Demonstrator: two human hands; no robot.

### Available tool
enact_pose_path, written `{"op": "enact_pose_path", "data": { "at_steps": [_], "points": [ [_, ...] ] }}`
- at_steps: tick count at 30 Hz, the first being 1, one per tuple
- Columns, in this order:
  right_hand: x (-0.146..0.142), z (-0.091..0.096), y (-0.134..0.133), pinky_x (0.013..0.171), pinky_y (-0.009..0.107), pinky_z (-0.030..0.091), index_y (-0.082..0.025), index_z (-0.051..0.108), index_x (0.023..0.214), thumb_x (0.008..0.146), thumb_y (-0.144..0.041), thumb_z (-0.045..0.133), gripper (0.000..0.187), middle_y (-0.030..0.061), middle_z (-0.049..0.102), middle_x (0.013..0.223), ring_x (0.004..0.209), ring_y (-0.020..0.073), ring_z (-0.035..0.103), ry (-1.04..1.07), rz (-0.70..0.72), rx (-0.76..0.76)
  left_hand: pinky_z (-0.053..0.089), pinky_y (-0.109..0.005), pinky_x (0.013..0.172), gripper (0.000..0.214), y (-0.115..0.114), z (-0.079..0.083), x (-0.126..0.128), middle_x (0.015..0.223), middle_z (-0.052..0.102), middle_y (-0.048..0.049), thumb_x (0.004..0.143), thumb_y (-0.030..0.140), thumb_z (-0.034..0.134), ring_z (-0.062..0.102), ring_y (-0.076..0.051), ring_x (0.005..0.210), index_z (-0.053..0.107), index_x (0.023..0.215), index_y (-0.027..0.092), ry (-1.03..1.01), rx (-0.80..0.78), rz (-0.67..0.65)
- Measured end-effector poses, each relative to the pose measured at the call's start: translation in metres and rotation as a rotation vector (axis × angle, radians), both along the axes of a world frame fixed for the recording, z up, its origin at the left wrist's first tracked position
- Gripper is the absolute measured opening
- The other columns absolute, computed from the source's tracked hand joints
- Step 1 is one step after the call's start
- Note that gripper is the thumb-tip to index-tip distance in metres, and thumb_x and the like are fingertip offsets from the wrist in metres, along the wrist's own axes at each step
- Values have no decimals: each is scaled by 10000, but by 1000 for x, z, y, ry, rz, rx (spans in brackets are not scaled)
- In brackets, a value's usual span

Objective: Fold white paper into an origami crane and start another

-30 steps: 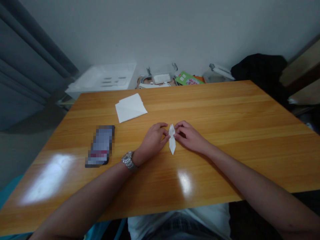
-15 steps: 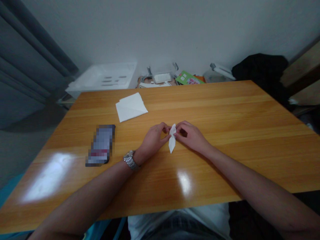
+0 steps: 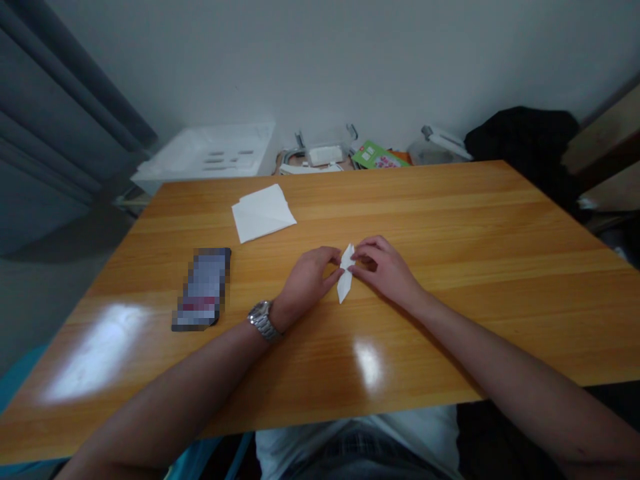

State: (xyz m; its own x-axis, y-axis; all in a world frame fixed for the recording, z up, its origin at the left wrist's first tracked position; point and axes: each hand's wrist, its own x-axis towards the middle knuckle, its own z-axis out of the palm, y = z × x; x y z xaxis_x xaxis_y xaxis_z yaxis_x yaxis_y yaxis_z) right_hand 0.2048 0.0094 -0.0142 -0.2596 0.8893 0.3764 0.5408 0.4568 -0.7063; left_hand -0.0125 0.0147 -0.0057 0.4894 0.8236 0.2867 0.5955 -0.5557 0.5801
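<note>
A small, narrow folded white paper piece (image 3: 345, 283) lies at the middle of the wooden table (image 3: 450, 267), pointed at both ends and tilted slightly. My left hand (image 3: 307, 280), with a metal watch on its wrist, pinches the paper's upper left edge. From the other side my right hand (image 3: 385, 270) pinches the upper right edge with curled fingers. Both hands rest on the tabletop.
A stack of white paper sheets (image 3: 263, 213) lies at the back left of the table. A dark phone (image 3: 203, 290) lies to the left of my hands. Behind the table are a white tray (image 3: 210, 160), small clutter (image 3: 325, 157) and a black bag (image 3: 520, 143).
The folded paper has turned a little, its top leaning right and its bottom tip swinging left. Both hands shifted slightly away from me while keeping their pinch.
</note>
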Motion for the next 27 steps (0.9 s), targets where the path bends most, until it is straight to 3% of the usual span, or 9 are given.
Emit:
{"op": "enact_pose_path", "data": {
  "at_steps": [4,10,15,22,27],
  "points": [
    [2,-2,2,946,451,535,-232,711,951,882,-268,747,86,87,609,1108,1064,251,617,-56,6,95,506,-413,1037,147,-1,-3,0,1205,695,-75,963,294,627,650,-244,1130,644,1073,198,33,55,-13],
    [4,-1,2,912,453,545,-227,721,916,909,-265,713,39,99,625,1124,1029,253,629,-98,41,120,503,-418,1060,149,-3,-2,-1,1227,679,-91,977,291,602,632,-246,1165,643,1083,193,55,89,-38],
    [10,3,3,912,458,550,-219,764,945,951,-213,631,133,121,641,1171,1015,246,640,-163,138,138,513,-402,1017,160,-4,0,-2,1172,681,-78,965,305,633,638,-245,1117,615,1087,203,61,86,-35],
    [12,0,1,967,494,533,-251,776,1094,957,-249,637,195,123,648,1228,1102,269,611,-260,206,185,528,-393,906,258,-6,4,-1,1069,656,-68,902,403,724,631,-256,1020,576,992,211,90,74,40],
    [11,2,-2,990,505,518,-264,763,1162,966,-275,628,238,127,629,1233,1146,286,586,-285,211,170,521,-405,925,269,-7,5,-1,1090,636,-72,885,391,741,612,-266,1040,567,979,210,126,85,86]
  ]
}}
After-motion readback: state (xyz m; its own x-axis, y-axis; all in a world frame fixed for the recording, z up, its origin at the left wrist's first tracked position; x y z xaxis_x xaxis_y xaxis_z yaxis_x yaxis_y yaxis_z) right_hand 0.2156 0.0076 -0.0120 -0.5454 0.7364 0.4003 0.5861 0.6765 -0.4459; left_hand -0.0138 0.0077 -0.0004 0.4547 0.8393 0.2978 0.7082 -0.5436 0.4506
